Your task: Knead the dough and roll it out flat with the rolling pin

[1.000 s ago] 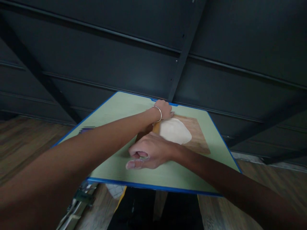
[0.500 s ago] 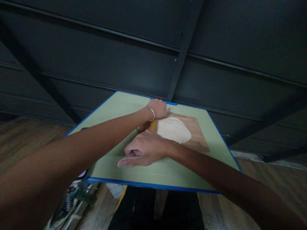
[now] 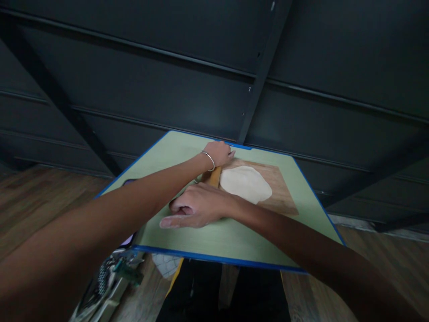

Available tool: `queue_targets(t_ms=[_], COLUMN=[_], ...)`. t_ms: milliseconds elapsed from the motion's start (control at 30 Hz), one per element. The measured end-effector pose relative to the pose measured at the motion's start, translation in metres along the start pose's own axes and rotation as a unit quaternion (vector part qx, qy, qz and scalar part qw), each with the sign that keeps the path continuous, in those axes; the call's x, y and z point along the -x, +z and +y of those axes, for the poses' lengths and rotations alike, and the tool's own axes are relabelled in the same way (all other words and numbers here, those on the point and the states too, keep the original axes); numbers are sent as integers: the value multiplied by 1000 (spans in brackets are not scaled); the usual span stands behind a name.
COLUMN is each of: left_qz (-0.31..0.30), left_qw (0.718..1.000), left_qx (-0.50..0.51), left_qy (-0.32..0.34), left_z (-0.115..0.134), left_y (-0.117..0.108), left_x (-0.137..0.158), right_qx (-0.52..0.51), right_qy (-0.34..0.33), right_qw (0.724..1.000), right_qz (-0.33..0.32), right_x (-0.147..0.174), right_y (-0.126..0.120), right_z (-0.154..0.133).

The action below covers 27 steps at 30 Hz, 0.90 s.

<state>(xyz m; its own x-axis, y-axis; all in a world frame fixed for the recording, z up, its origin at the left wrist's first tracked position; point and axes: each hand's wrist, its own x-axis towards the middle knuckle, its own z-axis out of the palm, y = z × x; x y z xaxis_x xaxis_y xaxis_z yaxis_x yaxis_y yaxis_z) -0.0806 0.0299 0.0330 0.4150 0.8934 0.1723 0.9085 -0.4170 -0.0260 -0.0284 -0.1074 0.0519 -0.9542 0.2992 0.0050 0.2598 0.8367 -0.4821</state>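
Observation:
A wooden rolling pin (image 3: 215, 177) lies across the left part of a wooden board (image 3: 283, 192). My left hand (image 3: 219, 153), with a silver bracelet at the wrist, is closed over the pin's far end. At the near end my right hand (image 3: 199, 205) is closed on the pin, its thumb sticking out to the left and flour on its skin. Most of the pin is covered by both hands. Just right of the pin spreads a flat, rounded sheet of white dough (image 3: 246, 182); my right wrist hides its near edge.
The board rests on a small light-green table (image 3: 214, 239) with a blue edge. A dark panelled wall (image 3: 161, 80) stands behind it. A phone (image 3: 128, 241) shows partly under my left forearm. Assorted items (image 3: 117, 277) sit low at the left, beside a checked cloth or bag (image 3: 166, 264).
Both hands have shifted slightly left over the board with the rolling pin. The whole view has moved a little, so the table appears farther right.

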Motion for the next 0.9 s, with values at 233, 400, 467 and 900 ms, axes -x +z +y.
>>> queue_targets(t_ms=[233, 400, 467, 900], left_qz=[-11, -14, -16, -16], left_qw=[1000, 1000, 1000, 999], left_qx=[0, 6, 5, 10], left_qy=[1, -5, -12, -47], left_z=[10, 15, 18, 28], left_y=[-1, -1, -1, -3], left_x=[-5, -6, -8, -8], right_qx=[40, 57, 61, 70], right_qy=[11, 23, 32, 18], right_qw=[999, 998, 997, 996], right_qz=[16, 28, 23, 44], right_x=[10, 15, 18, 24], right_y=[3, 6, 6, 9], right_z=[0, 2, 2, 4])
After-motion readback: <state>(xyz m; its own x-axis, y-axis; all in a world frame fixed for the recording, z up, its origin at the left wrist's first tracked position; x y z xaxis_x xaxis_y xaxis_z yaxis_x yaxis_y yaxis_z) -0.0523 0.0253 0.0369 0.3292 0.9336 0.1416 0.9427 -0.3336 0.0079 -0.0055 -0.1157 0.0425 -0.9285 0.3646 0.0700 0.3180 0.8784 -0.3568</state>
